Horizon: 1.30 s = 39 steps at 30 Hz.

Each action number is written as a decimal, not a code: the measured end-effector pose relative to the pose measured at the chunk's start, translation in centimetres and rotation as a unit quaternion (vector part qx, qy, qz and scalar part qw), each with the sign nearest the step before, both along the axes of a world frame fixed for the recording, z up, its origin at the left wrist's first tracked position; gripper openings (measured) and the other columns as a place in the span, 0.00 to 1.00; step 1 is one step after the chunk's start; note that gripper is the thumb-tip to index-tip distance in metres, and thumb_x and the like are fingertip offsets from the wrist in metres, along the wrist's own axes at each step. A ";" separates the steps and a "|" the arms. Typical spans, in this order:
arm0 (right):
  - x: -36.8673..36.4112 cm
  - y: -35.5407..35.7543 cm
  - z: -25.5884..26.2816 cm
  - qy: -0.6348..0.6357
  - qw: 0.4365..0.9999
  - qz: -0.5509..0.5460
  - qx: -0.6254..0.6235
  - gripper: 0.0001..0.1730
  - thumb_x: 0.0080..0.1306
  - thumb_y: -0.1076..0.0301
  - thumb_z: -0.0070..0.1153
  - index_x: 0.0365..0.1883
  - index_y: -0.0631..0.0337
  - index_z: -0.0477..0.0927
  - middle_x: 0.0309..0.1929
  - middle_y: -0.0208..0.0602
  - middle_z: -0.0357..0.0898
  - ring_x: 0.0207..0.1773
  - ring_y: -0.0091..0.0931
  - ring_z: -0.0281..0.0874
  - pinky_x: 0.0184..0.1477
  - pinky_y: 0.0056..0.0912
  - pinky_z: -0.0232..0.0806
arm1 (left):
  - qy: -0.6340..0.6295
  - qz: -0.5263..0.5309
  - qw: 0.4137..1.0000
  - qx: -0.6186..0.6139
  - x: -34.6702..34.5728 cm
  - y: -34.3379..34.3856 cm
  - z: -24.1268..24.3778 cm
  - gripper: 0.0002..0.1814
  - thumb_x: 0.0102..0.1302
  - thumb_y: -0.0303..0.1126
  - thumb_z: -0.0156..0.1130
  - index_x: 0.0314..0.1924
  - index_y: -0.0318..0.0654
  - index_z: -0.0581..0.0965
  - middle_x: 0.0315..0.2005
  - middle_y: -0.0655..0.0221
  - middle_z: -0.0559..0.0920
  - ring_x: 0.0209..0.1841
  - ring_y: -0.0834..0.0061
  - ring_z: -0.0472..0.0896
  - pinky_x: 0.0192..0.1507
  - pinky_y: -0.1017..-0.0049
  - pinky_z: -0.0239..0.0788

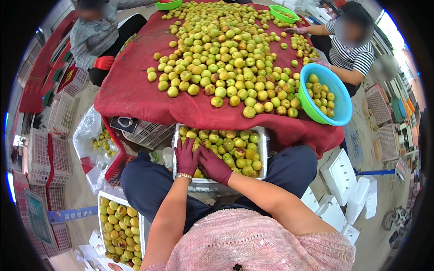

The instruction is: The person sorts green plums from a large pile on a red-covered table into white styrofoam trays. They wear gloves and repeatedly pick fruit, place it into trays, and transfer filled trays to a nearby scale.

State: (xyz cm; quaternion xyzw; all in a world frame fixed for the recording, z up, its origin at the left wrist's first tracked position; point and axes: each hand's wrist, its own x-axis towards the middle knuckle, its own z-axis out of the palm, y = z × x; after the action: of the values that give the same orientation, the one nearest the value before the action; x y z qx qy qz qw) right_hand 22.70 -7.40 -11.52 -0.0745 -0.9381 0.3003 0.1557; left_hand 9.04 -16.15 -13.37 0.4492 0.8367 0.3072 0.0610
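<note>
Between my knees stands a white foam box (263, 152) filled with yellow-green jujube-like fruit (234, 144). My left hand (186, 158), in a dark red glove, lies over the fruit at the box's left side, its fingers spread. Beside it my right hand (215, 166), gloved alike, rests on the fruit with its fingers towards the left hand. The two hands meet or nearly meet at the fingers. Neither hand is seen to grip a fruit; what lies under the palms is hidden. Just beyond the box hangs the edge of a red cloth (135, 91) covering a table.
A large fruit heap (223, 50) covers the table. At its right edge a blue-rimmed basin (344, 101) leans, holding fruit. Another full foam box (141, 233) stands at my left. Foam lids (339, 179) lie at right. Two co-workers sit at the table's sides, wearing gloves.
</note>
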 end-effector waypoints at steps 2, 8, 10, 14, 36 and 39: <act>1.2 -0.2 0.2 -0.029 0.995 -0.006 0.091 0.33 0.61 0.64 0.58 0.63 0.61 0.65 0.68 0.53 0.60 0.69 0.49 0.60 0.71 0.52 0.54 | 0.036 -0.025 0.999 -0.027 0.4 0.1 0.8 0.27 0.68 0.44 0.57 0.64 0.46 0.71 0.65 0.60 0.71 0.72 0.46 0.58 0.71 0.42 0.41; 3.0 1.3 4.4 -0.094 0.995 0.014 0.021 0.25 0.60 0.65 0.60 0.56 0.60 0.75 0.61 0.49 0.70 0.68 0.45 0.64 0.68 0.47 0.58 | 0.063 -0.076 0.991 -0.088 0.8 1.3 0.6 0.21 0.62 0.39 0.63 0.56 0.48 0.74 0.64 0.64 0.72 0.72 0.56 0.61 0.72 0.43 0.38; 4.6 2.6 5.0 0.019 0.994 -0.034 -0.106 0.16 0.62 0.68 0.59 0.48 0.61 0.81 0.54 0.46 0.77 0.62 0.43 0.71 0.64 0.42 0.64 | 0.066 -0.069 0.988 -0.122 1.3 2.2 0.7 0.25 0.62 0.41 0.62 0.60 0.50 0.71 0.70 0.62 0.63 0.73 0.52 0.57 0.71 0.41 0.36; 10.0 7.3 12.3 0.135 0.917 -0.284 -0.246 0.16 0.69 0.69 0.58 0.54 0.61 0.77 0.45 0.37 0.83 0.48 0.26 0.82 0.50 0.27 0.72 | 0.051 -0.052 0.982 -0.172 1.0 2.4 1.0 0.36 0.61 0.48 0.62 0.68 0.48 0.66 0.72 0.64 0.62 0.76 0.52 0.52 0.71 0.37 0.31; 36.1 25.2 22.5 0.085 0.752 -0.435 -0.487 0.18 0.53 0.72 0.56 0.44 0.67 0.77 0.41 0.45 0.81 0.43 0.32 0.81 0.48 0.35 0.75 | -0.392 -0.112 0.893 0.192 8.1 1.2 9.7 0.26 0.66 0.30 0.63 0.64 0.40 0.70 0.61 0.61 0.74 0.66 0.64 0.70 0.63 0.67 0.64; 29.9 18.7 28.6 -0.023 0.739 -0.414 -0.531 0.21 0.52 0.72 0.55 0.46 0.66 0.77 0.38 0.41 0.80 0.37 0.31 0.81 0.42 0.35 0.77 | -0.674 -0.113 0.678 0.269 10.4 3.3 12.2 0.30 0.76 0.43 0.50 0.73 0.42 0.59 0.66 0.64 0.69 0.67 0.68 0.68 0.65 0.67 0.63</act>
State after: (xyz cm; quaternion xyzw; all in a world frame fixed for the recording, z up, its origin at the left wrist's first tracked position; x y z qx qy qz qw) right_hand 52.57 11.32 17.05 -0.5326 -0.5070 0.6539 0.1781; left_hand 19.46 -12.87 -1.19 0.2083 0.3930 0.7298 0.5192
